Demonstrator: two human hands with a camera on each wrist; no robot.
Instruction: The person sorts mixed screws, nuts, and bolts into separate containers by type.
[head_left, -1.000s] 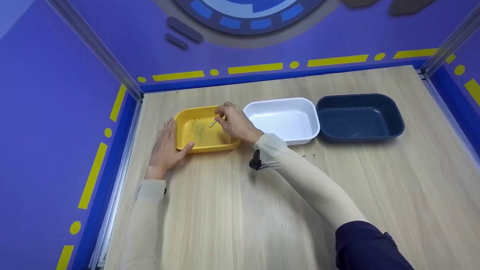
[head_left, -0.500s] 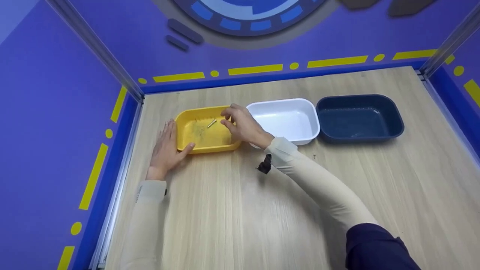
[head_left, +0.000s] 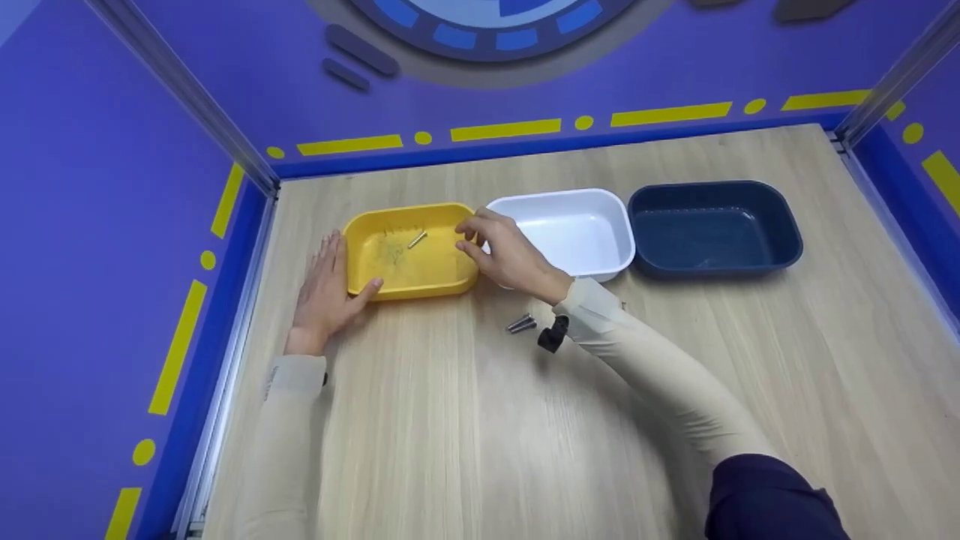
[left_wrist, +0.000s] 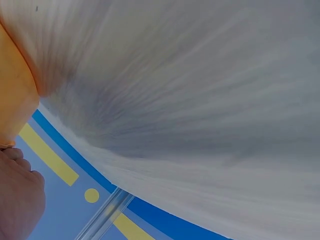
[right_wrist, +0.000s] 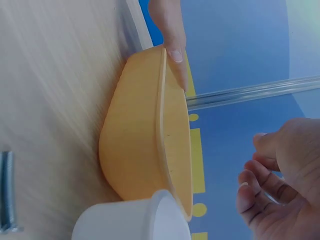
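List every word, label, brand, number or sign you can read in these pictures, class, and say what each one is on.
No readable text.
Left sleeve: faint dark marking near the cuff end, too small to read.
Yellow tray, white tray, dark blue tray: no lettering visible.
Back wall: coloured shapes only.

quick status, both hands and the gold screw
Left hand against left end of yellow tray. Right hand over right end, seemingly empty. Gold screw inside tray, nothing covering it.
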